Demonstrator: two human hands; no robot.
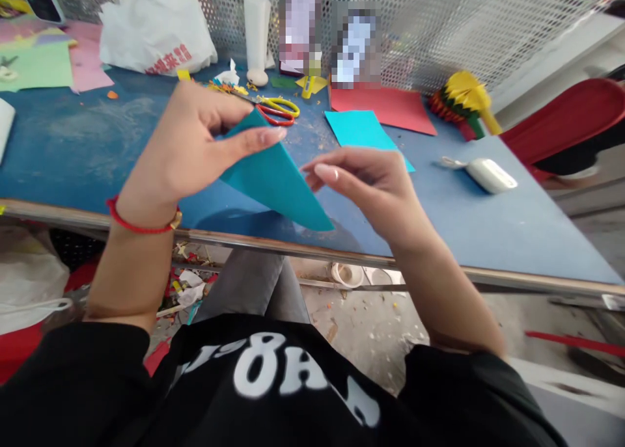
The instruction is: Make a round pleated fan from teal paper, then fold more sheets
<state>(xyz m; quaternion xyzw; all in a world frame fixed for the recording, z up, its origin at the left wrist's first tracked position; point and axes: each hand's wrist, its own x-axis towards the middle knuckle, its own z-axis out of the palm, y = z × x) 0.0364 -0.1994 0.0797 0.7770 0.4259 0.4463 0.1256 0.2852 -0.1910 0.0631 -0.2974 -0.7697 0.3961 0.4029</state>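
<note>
My left hand (195,141) pinches a folded teal sheet of paper (278,180) near its upper corner, thumb on the near side. The paper is a triangle-like shape, tilted above the front of the blue table, its lower point toward the right. Just right of its slanting edge is my right hand (366,187), thumb and fingers slightly apart, with nothing seen between them. Whether its fingertips touch the paper edge I cannot tell. Behind it lies another turquoise sheet (359,128) flat on the table. Scissors (278,108) with yellow and red handles rest beyond my left hand.
Along the back of the table (73,148) stand a white plastic bag (156,30), a white tube (256,30) and two blurred phones. Red paper (390,108), a yellow paper flower (466,95) and a white case (491,176) lie right. Green paper (39,66) lies far left.
</note>
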